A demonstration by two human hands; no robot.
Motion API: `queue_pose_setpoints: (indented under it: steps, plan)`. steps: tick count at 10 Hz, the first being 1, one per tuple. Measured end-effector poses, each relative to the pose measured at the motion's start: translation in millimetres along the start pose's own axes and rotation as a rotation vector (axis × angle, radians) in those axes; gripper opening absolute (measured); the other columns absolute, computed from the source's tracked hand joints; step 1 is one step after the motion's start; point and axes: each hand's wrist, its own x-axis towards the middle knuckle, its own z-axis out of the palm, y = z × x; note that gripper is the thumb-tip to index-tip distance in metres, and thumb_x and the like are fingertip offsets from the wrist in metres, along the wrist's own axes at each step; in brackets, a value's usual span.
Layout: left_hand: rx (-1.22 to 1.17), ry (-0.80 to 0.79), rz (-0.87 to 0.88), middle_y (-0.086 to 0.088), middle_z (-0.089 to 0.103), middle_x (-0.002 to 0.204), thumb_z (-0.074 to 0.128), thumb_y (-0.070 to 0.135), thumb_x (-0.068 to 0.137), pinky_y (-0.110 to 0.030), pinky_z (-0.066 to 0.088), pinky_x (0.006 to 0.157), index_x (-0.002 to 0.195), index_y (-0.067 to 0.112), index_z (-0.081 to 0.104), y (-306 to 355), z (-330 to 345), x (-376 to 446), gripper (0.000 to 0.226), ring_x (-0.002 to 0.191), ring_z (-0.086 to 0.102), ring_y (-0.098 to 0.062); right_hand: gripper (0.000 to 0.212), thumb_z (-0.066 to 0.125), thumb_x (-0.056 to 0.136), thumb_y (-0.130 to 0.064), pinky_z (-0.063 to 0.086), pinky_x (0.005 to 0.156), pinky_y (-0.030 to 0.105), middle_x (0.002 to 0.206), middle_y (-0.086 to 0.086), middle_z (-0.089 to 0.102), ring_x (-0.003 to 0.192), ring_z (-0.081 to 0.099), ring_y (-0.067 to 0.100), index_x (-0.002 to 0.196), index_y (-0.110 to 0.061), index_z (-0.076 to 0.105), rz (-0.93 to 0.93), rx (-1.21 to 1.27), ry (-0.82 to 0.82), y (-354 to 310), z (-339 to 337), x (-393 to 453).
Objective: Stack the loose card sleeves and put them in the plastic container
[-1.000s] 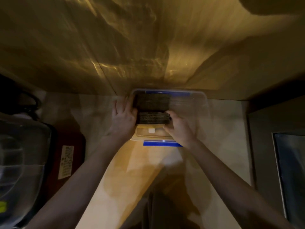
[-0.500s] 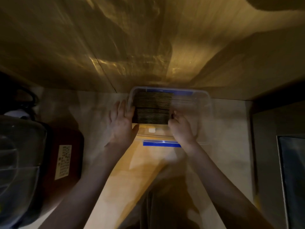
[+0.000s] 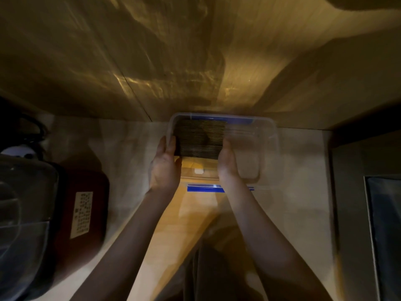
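To my left on the pale wooden tabletop [image 3: 112, 153] sits a dark red rounded appliance [image 3: 86, 205] with a white printed label [image 3: 82, 214] on it. A clear plastic tub [image 3: 23, 218] stands just in front of it. A dark panel [image 3: 384, 231] lines my right.

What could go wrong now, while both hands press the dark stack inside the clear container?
1. The stack of sleeves fills only the left part of the plastic container; once released it might lean or fan rightward.
2. The left hand and right hand squeeze only its sides, so sleeves could buckle.
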Motion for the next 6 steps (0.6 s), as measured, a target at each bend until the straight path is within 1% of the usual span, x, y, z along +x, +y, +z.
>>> queue_pose_setpoints:
  steps: [1,2,3,4,5,6]
  plan:
    - [-0.010,0.011,-0.007,-0.014,0.043,0.137,0.053,0.013,0.085,-0.051,0.051,0.084,0.141,0.021,0.025,0.1,-1.5,2.1,0.064,0.108,0.055,-0.033,0.051,0.023,0.097,-0.045,0.027,0.096,0.030,0.139,0.011,0.046,0.127,0.040,0.025,0.134,-0.015,0.041,0.030,0.096,-0.040,-3.6,-0.7,-1.1]
    - [0.000,0.002,-0.007,-0.014,0.042,0.138,0.054,0.014,0.084,-0.048,0.050,0.086,0.141,0.021,0.025,3.9,-7.5,-1.4,0.064,0.107,0.055,-0.032,0.048,0.025,0.097,-0.043,0.032,0.096,0.031,0.137,0.010,0.049,0.123,0.044,0.024,0.132,-0.016,0.043,0.020,0.110,-0.087,-4.8,-1.8,-3.1]
    - [-0.012,-0.069,-0.025,-0.015,0.039,0.141,0.058,0.012,0.082,-0.044,0.046,0.096,0.141,0.020,0.027,3.3,-8.9,1.4,0.067,0.116,0.051,-0.033,0.048,0.026,0.097,-0.043,0.032,0.105,0.035,0.136,0.010,0.051,0.125,0.045,0.024,0.133,-0.016,0.044,0.008,0.087,-0.072,-4.7,-7.8,-0.9]
    - [-0.014,-0.167,-0.051,-0.016,0.030,0.147,0.062,0.014,0.080,-0.041,0.041,0.102,0.141,0.020,0.027,7.6,-17.0,0.6,0.070,0.126,0.043,-0.033,0.045,0.031,0.097,-0.040,0.033,0.099,0.032,0.118,0.002,0.054,0.111,0.048,0.019,0.130,-0.014,0.046,-0.018,0.021,-0.008,-13.6,-15.4,-11.6]
    - [-0.021,-0.148,-0.057,-0.018,0.025,0.150,0.062,0.018,0.080,-0.038,0.035,0.104,0.140,0.018,0.031,17.4,-32.4,4.1,0.067,0.130,0.038,-0.035,0.028,0.045,0.093,-0.023,0.039,0.082,0.025,0.100,-0.002,0.057,0.103,0.050,0.017,0.116,-0.012,0.057,-0.258,-0.061,0.062,-27.8,-25.5,-22.2]
    - [-0.011,-0.123,-0.011,-0.018,0.043,0.139,0.059,0.021,0.082,-0.036,0.041,0.095,0.132,0.013,0.044,31.7,-55.3,5.0,0.054,0.119,0.049,-0.032,0.016,0.051,0.089,-0.013,0.046,0.072,0.022,0.077,-0.004,0.063,0.079,0.063,0.014,0.080,-0.019,0.062,-0.390,0.077,0.025,-48.8,-40.7,-38.7]
